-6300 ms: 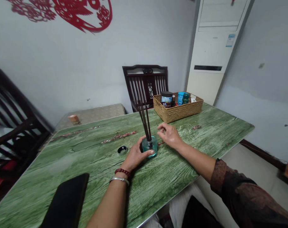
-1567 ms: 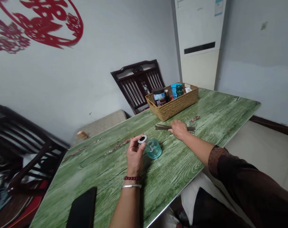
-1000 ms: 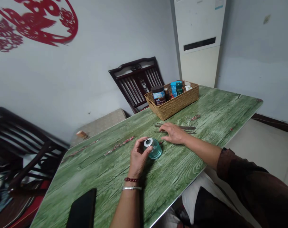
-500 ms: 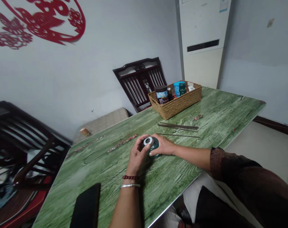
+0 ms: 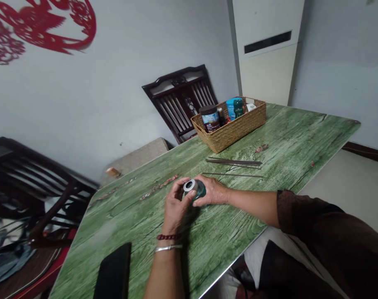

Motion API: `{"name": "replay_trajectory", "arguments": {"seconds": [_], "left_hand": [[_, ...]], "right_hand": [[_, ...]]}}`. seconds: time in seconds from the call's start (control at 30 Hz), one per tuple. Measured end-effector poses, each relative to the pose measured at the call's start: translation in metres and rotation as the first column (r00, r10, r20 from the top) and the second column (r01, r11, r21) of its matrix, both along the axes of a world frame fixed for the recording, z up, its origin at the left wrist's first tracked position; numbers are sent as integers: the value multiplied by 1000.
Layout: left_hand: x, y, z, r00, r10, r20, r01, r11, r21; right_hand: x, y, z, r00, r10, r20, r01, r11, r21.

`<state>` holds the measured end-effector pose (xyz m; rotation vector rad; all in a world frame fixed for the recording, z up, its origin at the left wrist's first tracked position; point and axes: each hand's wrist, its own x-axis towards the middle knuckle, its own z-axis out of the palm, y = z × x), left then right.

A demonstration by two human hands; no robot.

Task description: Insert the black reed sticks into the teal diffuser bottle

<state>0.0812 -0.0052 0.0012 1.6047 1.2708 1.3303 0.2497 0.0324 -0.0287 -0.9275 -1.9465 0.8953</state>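
A small teal glass diffuser bottle [image 5: 199, 191] stands on the green wood-grain table [image 5: 269, 141]. My right hand [image 5: 212, 192] wraps round the bottle's right side. My left hand [image 5: 175, 205] pinches a silver ring cap [image 5: 190, 185] on the bottle's neck. Several dark reed sticks [image 5: 234, 162] lie flat on the table beyond the hands, with one stick a little apart.
A woven basket [image 5: 230, 128] with jars and bottles sits at the table's far side. A dark wooden chair [image 5: 181, 99] stands behind it, another chair [image 5: 27, 174] at the left. A black phone [image 5: 112, 276] lies near the front edge. A white air conditioner [image 5: 266, 50] stands in the corner.
The reeds have left the bottle and lie on the table. My left hand picked up the cap and set it on the neck. My right hand left the sticks and took hold of the bottle.
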Motion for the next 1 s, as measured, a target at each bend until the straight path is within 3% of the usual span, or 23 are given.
{"name": "replay_trajectory", "arguments": {"seconds": [0.3, 0.53, 0.73, 0.9, 1.0], "left_hand": [[-9, -8, 7, 982, -180, -49, 179, 983, -35], [-6, -5, 7, 979, 25, -202, -6, 996, 94], [-9, -11, 13, 972, -186, -142, 187, 982, -4], [-9, -9, 16, 943, 41, -331, -2, 993, 119], [-12, -10, 18, 928, -118, -354, 143, 989, 46]], "right_hand": [[3, 3, -1, 997, 78, 7, -78, 997, -5], [2, -2, 4, 997, 53, 52, -54, 998, 12], [2, -3, 6, 997, 57, 49, -57, 998, 0], [1, -2, 3, 998, 54, 35, -54, 999, -4], [0, -1, 1, 999, 35, 39, -35, 999, -10]]}}
